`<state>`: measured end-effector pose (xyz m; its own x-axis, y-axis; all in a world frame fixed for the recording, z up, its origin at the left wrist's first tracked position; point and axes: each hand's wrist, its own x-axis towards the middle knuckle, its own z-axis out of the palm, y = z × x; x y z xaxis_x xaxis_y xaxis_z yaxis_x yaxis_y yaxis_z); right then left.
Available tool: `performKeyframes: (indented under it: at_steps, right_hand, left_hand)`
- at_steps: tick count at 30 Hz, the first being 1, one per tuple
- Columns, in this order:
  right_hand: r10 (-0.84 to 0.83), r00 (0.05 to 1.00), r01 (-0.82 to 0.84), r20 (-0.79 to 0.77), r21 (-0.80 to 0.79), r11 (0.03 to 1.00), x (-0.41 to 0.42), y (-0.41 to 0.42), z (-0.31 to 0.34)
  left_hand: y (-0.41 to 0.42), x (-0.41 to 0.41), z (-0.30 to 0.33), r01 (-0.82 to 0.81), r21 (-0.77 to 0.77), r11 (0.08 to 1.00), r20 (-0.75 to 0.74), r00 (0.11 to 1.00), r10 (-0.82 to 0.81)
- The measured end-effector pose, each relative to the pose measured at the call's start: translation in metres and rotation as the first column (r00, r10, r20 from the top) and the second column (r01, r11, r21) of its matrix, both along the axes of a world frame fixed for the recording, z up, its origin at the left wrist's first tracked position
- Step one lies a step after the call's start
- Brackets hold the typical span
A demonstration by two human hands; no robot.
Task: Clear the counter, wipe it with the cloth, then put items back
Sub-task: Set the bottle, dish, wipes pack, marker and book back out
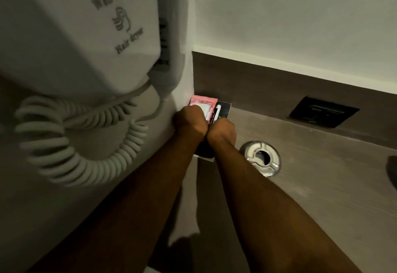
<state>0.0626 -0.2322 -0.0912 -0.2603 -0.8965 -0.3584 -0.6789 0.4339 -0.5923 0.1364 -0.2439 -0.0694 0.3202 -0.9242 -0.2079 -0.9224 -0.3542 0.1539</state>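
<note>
Grey-brown desk [300,186]: wood-grain surface; runs from the corner at 12 o'clock toward 4 o'clock.
Black tray [224,109]: set in the desk corner at 12 o'clock, against the side wall; near edge hidden under the wrists.
Pink packet [204,100]: standing at the far left of the black tray, touching the wall.
White sachet [204,109]: directly in front of the pink packet, partly covered by the left hand.
Pen-like white item [218,111]: lies in the black tray, right of the sachet; exact type cannot be told.
Left hand [190,120]: over the tray's left part; fingers curled onto the sachets, though the grasp itself is hidden.
Right hand [222,132]: touching the left wrist, at the tray's right part; fingers hidden, state cannot be told.
Glass ashtray [261,158]: on the desk at 3 o'clock of the hands, apart from the tray.
Socket panel [323,111]: black, recessed at 2 o'clock.
Wall-hung hair dryer [86,36]: white, at 10 o'clock, coiled cord [81,139] hanging below.
</note>
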Motion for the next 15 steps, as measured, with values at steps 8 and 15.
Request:
performKeyframes:
  at_steps: [8,15]
  right_hand:
    - [-0.101,0.990,0.108,0.100,-0.063,0.992,-0.054,0.034,0.011]
    - [-0.283,0.959,0.283,0.020,-0.127,0.951,-0.223,0.160,0.015]
  left_hand:
    - [0.016,-0.003,0.012,-0.086,-0.123,0.989,-0.182,0.981,0.063]
    - [0.041,-0.106,0.019,0.391,-0.249,0.886,-0.334,0.824,-0.458]
